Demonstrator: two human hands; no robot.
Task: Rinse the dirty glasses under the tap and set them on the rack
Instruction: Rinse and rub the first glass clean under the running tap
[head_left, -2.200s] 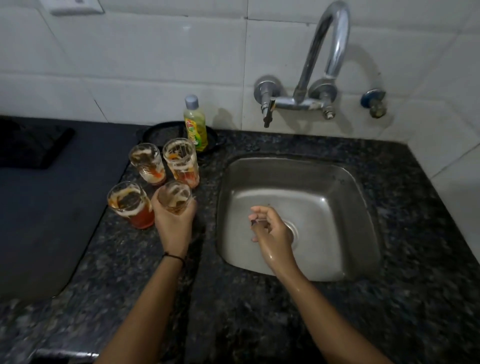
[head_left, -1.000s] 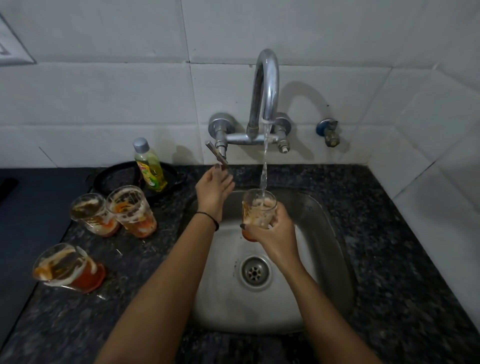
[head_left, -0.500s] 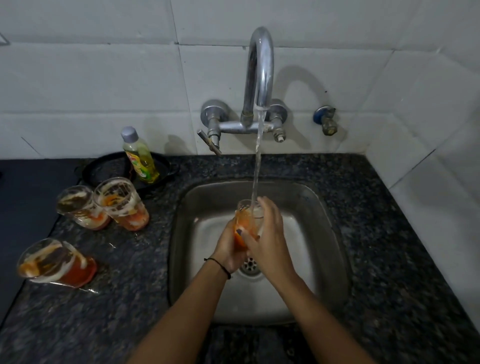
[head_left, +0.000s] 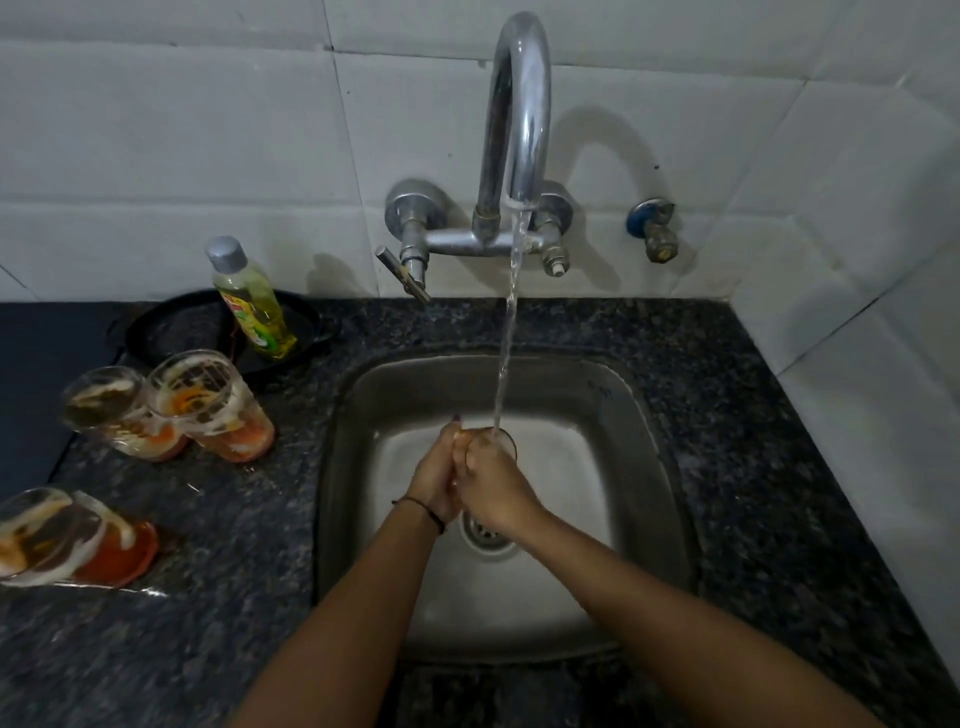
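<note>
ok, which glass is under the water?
The glass held by the left hand and right hand over the sink, under the stream. The other three glasses stand dirty on the counter, left of the sink.

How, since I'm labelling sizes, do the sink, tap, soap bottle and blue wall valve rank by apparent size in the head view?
1. sink, largest by far
2. tap
3. soap bottle
4. blue wall valve, smallest
The tap and valve sit farthest back, yet the gaps look too wide to flip.

Four glasses (head_left: 210, 410) (three on the counter (head_left: 234, 545)), one bottle (head_left: 254, 306), one tap (head_left: 519, 104), one sink (head_left: 660, 467)
</note>
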